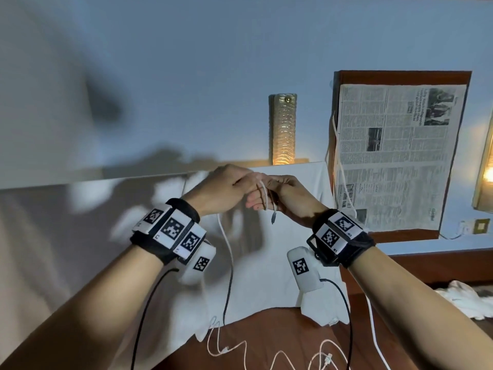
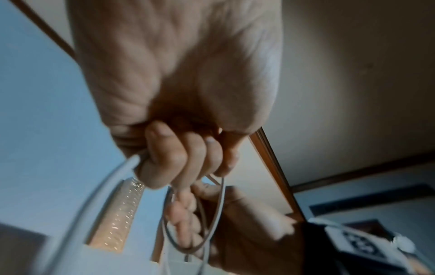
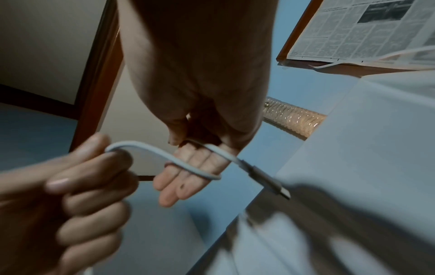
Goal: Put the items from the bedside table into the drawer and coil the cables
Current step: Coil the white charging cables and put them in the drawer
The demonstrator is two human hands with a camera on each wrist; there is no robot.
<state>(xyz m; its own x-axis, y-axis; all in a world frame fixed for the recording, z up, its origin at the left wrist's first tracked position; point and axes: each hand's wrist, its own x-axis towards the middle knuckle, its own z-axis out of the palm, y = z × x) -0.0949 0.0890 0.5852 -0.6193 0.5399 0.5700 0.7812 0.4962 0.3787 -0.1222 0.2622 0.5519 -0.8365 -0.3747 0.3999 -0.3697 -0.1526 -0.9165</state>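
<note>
A white cable (image 1: pixel 225 241) runs up from the bed into my left hand (image 1: pixel 229 182), whose curled fingers (image 2: pixel 174 160) grip it. The cable then loops around the straight fingers (image 3: pixel 186 176) of my right hand (image 1: pixel 277 193), with the thumb lying against it near the palm. Its metal plug (image 1: pixel 272 219) hangs free below the right hand, and the right wrist view shows the plug (image 3: pixel 268 182) sticking out past the fingers. Both hands meet in the air above the white sheet. The bedside table (image 1: pixel 346 76) stands to the right, with a newspaper (image 1: pixel 400 156) covering its top.
A second white cable (image 1: pixel 336 145) hangs over the bedside table's left edge. Thin loose cables (image 1: pixel 226 348) lie on the brown cover at the bottom. A lit wall lamp (image 1: pixel 282 129) is behind the hands. A white cloth (image 1: pixel 466 297) lies at the lower right.
</note>
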